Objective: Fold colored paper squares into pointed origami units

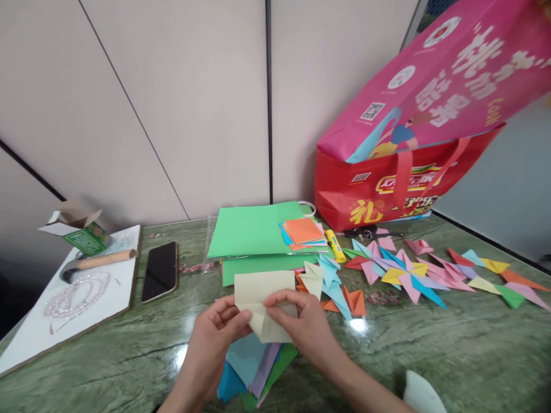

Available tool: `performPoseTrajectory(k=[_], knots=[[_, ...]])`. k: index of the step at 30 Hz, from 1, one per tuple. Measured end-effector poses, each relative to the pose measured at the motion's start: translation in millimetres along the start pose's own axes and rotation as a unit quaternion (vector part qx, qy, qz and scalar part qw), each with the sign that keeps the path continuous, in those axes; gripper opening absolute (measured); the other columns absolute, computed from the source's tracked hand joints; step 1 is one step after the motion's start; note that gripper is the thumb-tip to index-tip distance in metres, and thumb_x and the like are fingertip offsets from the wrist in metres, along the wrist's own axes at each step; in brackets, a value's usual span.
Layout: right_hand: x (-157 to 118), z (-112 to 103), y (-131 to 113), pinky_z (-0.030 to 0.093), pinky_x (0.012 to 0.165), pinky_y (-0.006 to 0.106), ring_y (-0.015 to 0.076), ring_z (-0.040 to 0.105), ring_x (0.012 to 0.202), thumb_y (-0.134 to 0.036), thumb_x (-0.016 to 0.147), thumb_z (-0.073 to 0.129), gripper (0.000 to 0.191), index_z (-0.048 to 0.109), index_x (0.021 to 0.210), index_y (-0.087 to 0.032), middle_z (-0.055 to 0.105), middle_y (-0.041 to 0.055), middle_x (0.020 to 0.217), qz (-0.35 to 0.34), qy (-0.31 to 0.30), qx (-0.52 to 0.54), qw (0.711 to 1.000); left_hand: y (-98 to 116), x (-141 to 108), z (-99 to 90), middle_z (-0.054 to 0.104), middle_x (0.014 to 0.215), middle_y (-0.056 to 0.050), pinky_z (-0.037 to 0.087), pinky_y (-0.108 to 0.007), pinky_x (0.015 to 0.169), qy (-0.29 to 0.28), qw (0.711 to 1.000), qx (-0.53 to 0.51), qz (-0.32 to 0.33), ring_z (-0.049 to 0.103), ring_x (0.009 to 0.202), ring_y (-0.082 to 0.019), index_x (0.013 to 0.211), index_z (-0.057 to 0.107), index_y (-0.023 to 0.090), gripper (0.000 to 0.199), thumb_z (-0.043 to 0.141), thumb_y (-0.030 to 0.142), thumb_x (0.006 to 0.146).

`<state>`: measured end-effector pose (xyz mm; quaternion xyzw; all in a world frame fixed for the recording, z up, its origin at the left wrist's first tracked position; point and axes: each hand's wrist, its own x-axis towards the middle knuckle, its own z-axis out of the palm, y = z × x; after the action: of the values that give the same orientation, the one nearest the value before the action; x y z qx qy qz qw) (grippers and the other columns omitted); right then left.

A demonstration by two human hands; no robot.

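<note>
A cream sheet of paper (269, 287) with creases is held up between my two hands, its lower part partly folded. My left hand (215, 338) pinches its left edge between thumb and fingers. My right hand (303, 327) pinches the paper near its middle with thumb and index finger. Below the sheet, coloured papers (247, 358) in blue, purple and green lie on the green marble table (142, 355). A cream folded piece (312, 278) lies just behind my right hand, beside light blue folded pieces (330, 275) and orange ones (355, 301).
Green sheets (249, 229) carry small orange squares (303, 230), with a yellow glue stick (336, 246) beside them. Folded paper stars (408, 272) spread right, before a red bag (357, 189) and pink bag (387, 92). At left are a phone (159, 271), white board (26, 338), hammer (101, 260) and small box (88, 238).
</note>
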<state>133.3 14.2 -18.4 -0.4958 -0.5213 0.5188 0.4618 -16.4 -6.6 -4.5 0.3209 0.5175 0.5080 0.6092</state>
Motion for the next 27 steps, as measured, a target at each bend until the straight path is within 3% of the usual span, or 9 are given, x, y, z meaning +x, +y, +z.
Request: performPoseTrajectory(k=[5, 8, 12, 16, 27], knots=[[-1.6, 0.7, -1.1, 0.05, 0.069, 0.03, 0.0206, 0.064, 0.075, -0.024, 0.068, 0.06, 0.013, 0.071, 0.069, -0.019, 0.072, 0.0043, 0.076, -0.023, -0.001, -0.003, 1.0, 2.5, 0.4, -0.4, 0.074, 0.076, -0.011, 0.055, -0.029, 0.057, 0.021, 1.0, 0.01, -0.005, 0.069, 0.064, -0.024, 0.083, 0.07, 0.012, 0.033, 0.08, 0.022, 0.053], [-2.7, 0.7, -1.7, 0.05, 0.063, 0.028, 0.0201, 0.063, 0.072, -0.026, 0.062, 0.066, 0.014, 0.07, 0.074, -0.019, 0.071, 0.0031, 0.077, -0.001, -0.007, -0.017, 1.0, 3.7, -0.2, 2.4, 0.074, 0.07, -0.009, 0.055, -0.03, 0.056, 0.03, 0.999, 0.011, -0.009, 0.068, 0.059, -0.023, 0.081, 0.069, 0.013, 0.033, 0.081, 0.023, 0.051], [-2.4, 0.2, -1.9, 0.046, 0.054, 0.023, 0.0173, 0.058, 0.064, -0.029, 0.051, 0.075, 0.029, 0.066, 0.076, -0.018, 0.066, 0.0006, 0.071, 0.04, -0.024, -0.001, 0.999, 2.2, -1.2, 3.6, 0.074, 0.071, -0.009, 0.055, -0.03, 0.055, 0.024, 1.0, 0.01, -0.011, 0.068, 0.06, -0.024, 0.082, 0.068, 0.013, 0.034, 0.08, 0.025, 0.053], [-0.6, -0.6, -2.2, 0.043, 0.053, 0.022, 0.0144, 0.054, 0.061, -0.035, 0.06, 0.069, 0.022, 0.065, 0.071, -0.016, 0.064, 0.0011, 0.069, 0.059, -0.024, 0.016, 0.998, 1.0, -1.7, 2.2, 0.074, 0.075, -0.01, 0.054, -0.028, 0.054, 0.028, 0.999, 0.011, -0.009, 0.068, 0.065, -0.024, 0.084, 0.068, 0.013, 0.035, 0.079, 0.027, 0.054], [-5.7, 3.0, -3.1, 0.037, 0.048, 0.019, 0.011, 0.047, 0.052, -0.035, 0.059, 0.071, 0.022, 0.063, 0.06, -0.014, 0.059, -0.0007, 0.056, 0.035, -0.057, -0.005, 0.998, 1.1, -0.3, 3.3, 0.073, 0.07, -0.008, 0.051, -0.025, 0.045, 0.058, 0.998, 0.028, 0.023, 0.065, 0.055, -0.02, 0.08, 0.067, 0.012, 0.032, 0.078, 0.03, 0.054]])
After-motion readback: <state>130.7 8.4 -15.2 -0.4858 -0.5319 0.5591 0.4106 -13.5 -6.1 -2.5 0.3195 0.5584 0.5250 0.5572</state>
